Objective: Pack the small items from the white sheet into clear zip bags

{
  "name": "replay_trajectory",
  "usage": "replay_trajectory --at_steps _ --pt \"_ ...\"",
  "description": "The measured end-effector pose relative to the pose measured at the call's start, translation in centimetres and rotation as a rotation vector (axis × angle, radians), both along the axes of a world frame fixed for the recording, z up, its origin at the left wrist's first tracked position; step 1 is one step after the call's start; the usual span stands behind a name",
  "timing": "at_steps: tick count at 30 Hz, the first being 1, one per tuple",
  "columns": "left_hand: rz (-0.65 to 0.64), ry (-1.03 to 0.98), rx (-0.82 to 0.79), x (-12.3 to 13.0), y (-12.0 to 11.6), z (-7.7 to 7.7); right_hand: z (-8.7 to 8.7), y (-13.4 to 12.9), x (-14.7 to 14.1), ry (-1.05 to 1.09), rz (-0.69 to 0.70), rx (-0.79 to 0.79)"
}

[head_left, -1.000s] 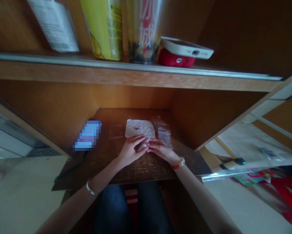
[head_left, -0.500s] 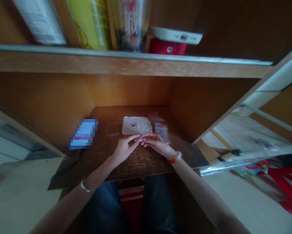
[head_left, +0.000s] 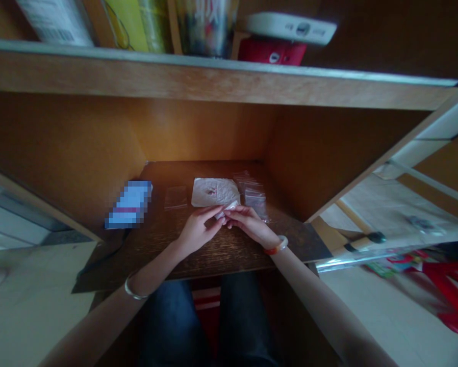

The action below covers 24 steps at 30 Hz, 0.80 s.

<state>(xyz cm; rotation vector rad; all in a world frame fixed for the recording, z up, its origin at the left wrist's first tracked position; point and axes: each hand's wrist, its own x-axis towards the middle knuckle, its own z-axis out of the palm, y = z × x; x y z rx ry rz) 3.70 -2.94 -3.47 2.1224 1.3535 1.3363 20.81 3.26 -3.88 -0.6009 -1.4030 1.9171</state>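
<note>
Left hand [head_left: 198, 230] and right hand [head_left: 254, 225] pinch a small pale packet [head_left: 231, 206] between nearly closed fingers [head_left: 209, 212], contents unclear; clear bags [head_left: 255, 195] lie beyond.

A white paper [head_left: 217, 193] lies on the bench [head_left: 191, 262]. At its near edge, the left hand [head_left: 198, 230] and right hand [head_left: 252, 225] come together, their fingers [head_left: 241, 212] on a small pale packet [head_left: 229, 207]. Left of the paper lies one clear bag [head_left: 176, 197], with a phone [head_left: 129, 205] farther left; more clear bags [head_left: 255, 198] overlap just to its right. A shelf [head_left: 213, 76] runs above the paper.
</note>
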Motion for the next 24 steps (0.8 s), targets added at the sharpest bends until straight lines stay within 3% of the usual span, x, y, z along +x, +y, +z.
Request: replay_trajectory --at_steps 6,14,24 --pt "0.025 -0.044 0.081 0.1 -0.3 0.3 0.0 -0.1 0.0 -0.04 -0.046 0.084" --pt "-0.027 -0.028 0.04 0.3 -0.4 0.7 0.0 -0.5 -0.2 -0.115 -0.107 0.214" --pt "-0.019 -0.131 -0.169 -0.1 -0.4 0.8 1.1 -1.2 -0.2 -0.146 -0.004 0.242"
